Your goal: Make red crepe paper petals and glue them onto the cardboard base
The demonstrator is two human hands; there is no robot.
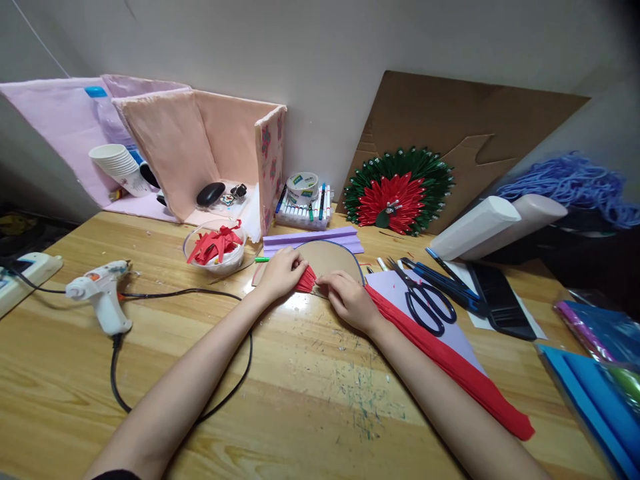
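Note:
Between my hands a small pleated piece of red crepe paper [306, 281] lies over a round cardboard disc [333, 259] with a blue-edged rim. My left hand [283, 272] is closed on the left side of this red paper, pressing it against the cardboard. The curled fingers of my right hand [346, 298] pinch at the paper's right end, though the fingertips partly hide the spot. From beside my right hand a long red crepe paper strip [450, 363] runs under the right forearm toward the front right. Black-handled scissors [425, 300] lie to the right on a pale purple sheet [463, 340].
A white glue gun [103, 293] stands at left, its black cable looping under my left arm. Behind are a bowl of red scraps [216, 250], a purple paper strip [315, 240], a marker box [305, 213] and a red-green paper flower [397, 193]. A blue utility knife [445, 287] lies right.

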